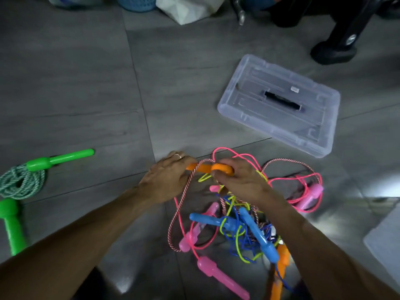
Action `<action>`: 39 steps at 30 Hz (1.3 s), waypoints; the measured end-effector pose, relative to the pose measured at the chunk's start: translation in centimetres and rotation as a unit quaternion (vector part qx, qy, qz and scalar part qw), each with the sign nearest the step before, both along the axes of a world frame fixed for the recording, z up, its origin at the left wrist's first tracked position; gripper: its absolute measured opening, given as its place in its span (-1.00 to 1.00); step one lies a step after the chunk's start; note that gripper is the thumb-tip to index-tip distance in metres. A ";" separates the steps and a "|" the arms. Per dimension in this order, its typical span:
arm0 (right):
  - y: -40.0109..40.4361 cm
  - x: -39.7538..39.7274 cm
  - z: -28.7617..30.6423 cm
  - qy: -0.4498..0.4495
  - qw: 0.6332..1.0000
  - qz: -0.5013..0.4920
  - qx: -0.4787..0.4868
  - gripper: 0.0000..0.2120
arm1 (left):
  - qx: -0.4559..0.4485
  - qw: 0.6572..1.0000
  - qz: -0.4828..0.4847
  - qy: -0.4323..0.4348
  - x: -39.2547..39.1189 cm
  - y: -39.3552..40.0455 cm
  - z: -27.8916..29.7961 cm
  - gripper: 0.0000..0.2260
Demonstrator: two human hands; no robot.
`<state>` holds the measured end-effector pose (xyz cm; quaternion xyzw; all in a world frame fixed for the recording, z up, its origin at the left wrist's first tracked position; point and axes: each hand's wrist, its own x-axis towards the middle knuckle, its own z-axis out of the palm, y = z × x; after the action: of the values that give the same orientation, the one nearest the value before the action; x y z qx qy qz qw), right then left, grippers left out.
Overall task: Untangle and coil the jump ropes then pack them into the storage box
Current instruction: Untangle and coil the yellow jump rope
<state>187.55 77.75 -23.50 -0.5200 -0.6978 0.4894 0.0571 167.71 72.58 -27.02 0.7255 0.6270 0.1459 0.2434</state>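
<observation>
1. Head view: both forearms reach fwd over a grey tiled floor [86, 83], hands meeting above the rope tangle [238, 213].
2. Left hand [166, 180] – palm down, ring on one finger, fingers curled over the end of an orange handle [207, 167].
3. Right hand [240, 180] grips the same handle's thicker end, thumb underneath; a pink-and-white twisted cord [184, 204] loops over the handle btwn the hands.
4. Tangle: thin glossy pink, yellow and blue cords, w/ smooth plastic pink and blue handles, plus another orange one at the near edge.
5. Green rope [21, 182] – braided, already coiled, chunky green handles – lies well apart at left.
6. Clear plastic box [281, 105], rectangular, ribbed lid on w/ a dark slot handle, sits on the floor beyond the tangle, to the right.
</observation>
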 end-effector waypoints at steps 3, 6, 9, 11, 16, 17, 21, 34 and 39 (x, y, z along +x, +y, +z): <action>0.4 1.7 5.1 0.028 0.999 -0.024 -0.038 -0.91 | 0.008 1.000 -0.024 0.004 0.9 0.8 4.1 -0.55; 0.2 2.5 10.1 0.008 0.999 -0.015 -0.037 -0.74 | 0.000 0.993 -0.118 -0.009 2.9 1.8 9.0 -0.52; -0.1 3.5 14.6 0.049 0.998 -0.020 -0.029 -0.73 | -0.024 0.991 -0.126 -0.023 5.3 1.7 14.2 -0.87; -0.2 4.8 16.8 0.091 0.995 -0.036 -0.016 -0.80 | -0.048 0.993 -0.094 -0.052 5.8 1.1 16.8 -0.86; -1.0 7.7 19.4 0.056 0.998 0.022 0.022 -0.86 | -0.079 0.992 0.001 -0.099 4.0 -1.8 21.6 -0.90; -1.5 7.9 19.7 0.043 0.998 0.031 0.032 -0.86 | -0.084 0.992 0.013 -0.097 3.6 -2.7 22.2 -0.91; -3.7 7.0 22.3 0.085 0.995 0.056 0.002 -0.83 | -0.131 0.984 0.049 -0.108 2.5 -6.8 24.8 -0.85; -6.8 2.3 24.3 0.117 0.984 0.133 0.029 -0.73 | -0.142 0.856 0.205 -0.453 2.9 -12.6 31.4 -0.70; -6.0 3.5 22.5 -0.036 0.973 0.171 0.154 -0.77 | -0.112 0.799 0.233 -0.543 1.8 -11.7 31.4 -0.80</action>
<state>191.09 71.73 -1.01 -0.3950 -0.8449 0.3598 0.0264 169.54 60.88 4.39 0.3268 0.5544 0.4971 0.5820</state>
